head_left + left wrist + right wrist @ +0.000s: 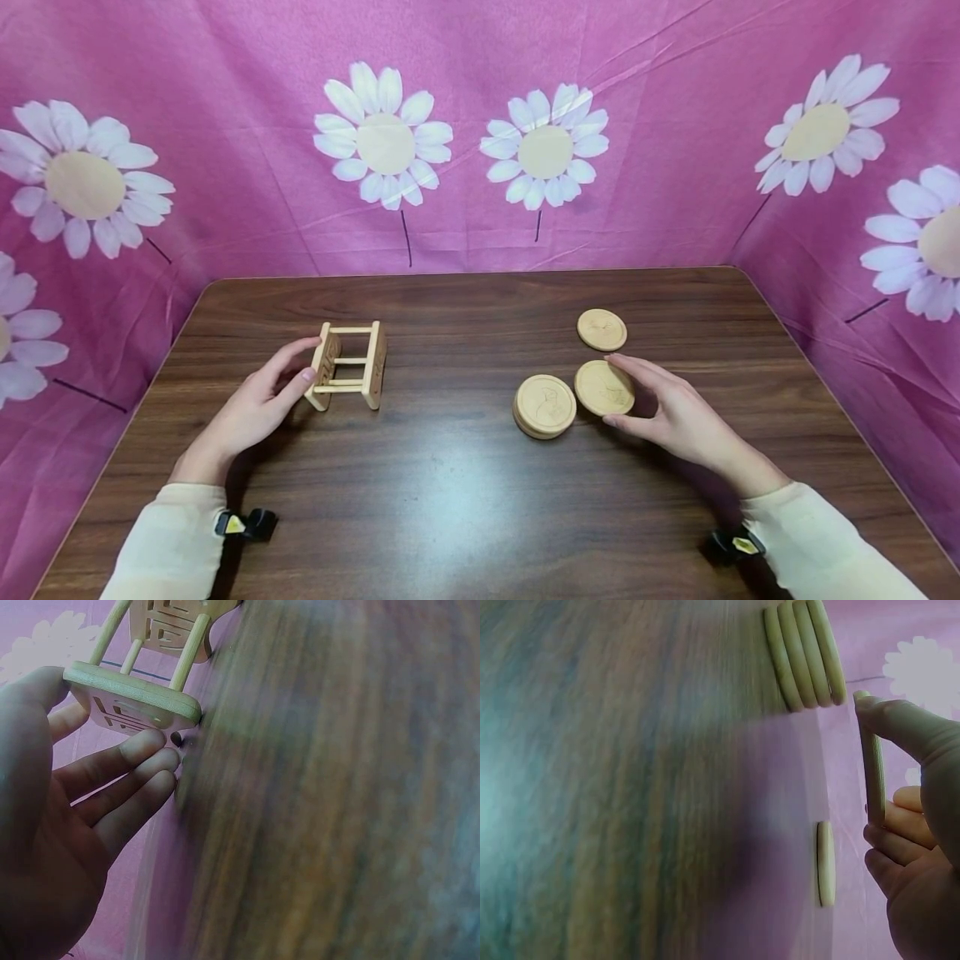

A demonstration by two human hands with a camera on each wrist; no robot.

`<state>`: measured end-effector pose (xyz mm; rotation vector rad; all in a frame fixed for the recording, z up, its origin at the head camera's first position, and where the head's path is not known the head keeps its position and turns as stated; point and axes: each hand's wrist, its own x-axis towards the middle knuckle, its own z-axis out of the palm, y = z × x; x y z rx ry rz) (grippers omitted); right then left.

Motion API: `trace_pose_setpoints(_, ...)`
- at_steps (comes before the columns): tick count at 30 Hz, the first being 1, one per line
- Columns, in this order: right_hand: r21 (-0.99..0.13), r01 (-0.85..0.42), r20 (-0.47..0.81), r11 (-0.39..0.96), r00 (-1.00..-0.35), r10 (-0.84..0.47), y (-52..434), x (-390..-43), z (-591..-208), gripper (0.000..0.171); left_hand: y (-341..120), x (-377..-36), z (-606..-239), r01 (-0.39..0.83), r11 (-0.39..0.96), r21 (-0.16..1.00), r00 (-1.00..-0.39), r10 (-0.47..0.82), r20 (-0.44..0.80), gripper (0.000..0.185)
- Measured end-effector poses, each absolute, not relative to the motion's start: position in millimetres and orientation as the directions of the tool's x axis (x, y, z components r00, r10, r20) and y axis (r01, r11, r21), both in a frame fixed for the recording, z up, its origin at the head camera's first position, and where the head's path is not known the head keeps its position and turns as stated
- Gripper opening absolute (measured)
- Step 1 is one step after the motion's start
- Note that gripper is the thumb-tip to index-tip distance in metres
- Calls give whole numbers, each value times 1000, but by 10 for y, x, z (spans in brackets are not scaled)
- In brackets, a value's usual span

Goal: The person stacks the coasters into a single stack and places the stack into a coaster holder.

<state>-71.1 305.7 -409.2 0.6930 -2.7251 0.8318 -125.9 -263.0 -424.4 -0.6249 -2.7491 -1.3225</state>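
Observation:
On the left of the table stands a small wooden coaster rack [379,360] with cut-out side panels joined by rods. My left hand [255,407] holds its left panel between thumb and index finger; the other fingers stretch out beneath in the left wrist view. To the right, my right hand [686,417] pinches a round wooden coaster [603,388] by its edges, and the right wrist view shows this coaster [873,769] raised off the table. Just left of it sits a stack of several coasters [545,405]. One single coaster [602,330] lies flat farther back.
The dark wood-grain table [450,500] ends at a pink cloth [465,233] with large white flowers, which hangs at the back and both sides. Black straps with small devices [258,525] sit at both cuffs.

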Motion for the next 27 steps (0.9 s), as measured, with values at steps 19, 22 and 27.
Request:
trace_pose_setpoints(19,-482,-566,343,669,-824,-450,2758,-764,-4040,82,-2640,-1269,-4262,380,554,741,-914,345,212,49)
trace_pose_setpoints(22,-483,-579,347,658,-816,-463,2716,-769,-4043,81,-2640,-1269,-4262,381,552,742,-914,346,212,49)
trace_pose_setpoints(27,-479,-600,360,641,-800,-480,2651,-777,-4046,81,-2637,-1267,-4257,377,552,743,-915,345,208,49)
